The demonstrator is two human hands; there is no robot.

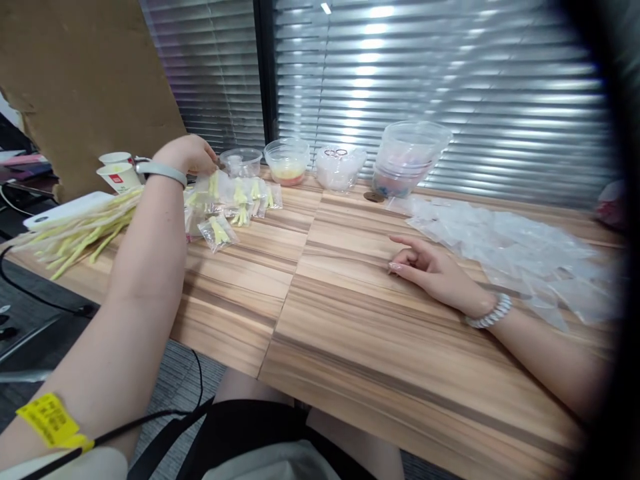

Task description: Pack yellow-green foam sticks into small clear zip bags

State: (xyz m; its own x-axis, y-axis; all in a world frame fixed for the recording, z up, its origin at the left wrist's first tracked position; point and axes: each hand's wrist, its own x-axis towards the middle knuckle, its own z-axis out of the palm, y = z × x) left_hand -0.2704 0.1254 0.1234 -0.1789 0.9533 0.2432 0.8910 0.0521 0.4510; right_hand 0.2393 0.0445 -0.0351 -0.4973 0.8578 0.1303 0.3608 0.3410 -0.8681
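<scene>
My left grip [187,155] reaches across the far end of the tabletop [320,320], fingers curled downward at the edge of a cluster of small clear bags [235,197] holding pale yellow forked pieces. My hand hides the fingertips, so I cannot tell whether it is pinching anything or only hovering there. One more small bag [217,233] lies just in front of the cluster, apart from my fingers. My right grip [433,270] rests released on the wood, fingers loosely curled and holding nothing, beside a spread of clear plastic film [505,257].

The bags should weigh very little and feel soft, and the thin film may slip, so I would judge the top edge of a bag the best place to pinch, rather than squeezing the pieces inside.

Left of my forearm, a bundle of long pale yellow sticks [83,230] lies across a white board [65,210], near two paper cups [120,177]. Clear plastic tubs stand along the far edge, one with yellow and pink residue [287,163], another a tall stack [407,157].
</scene>
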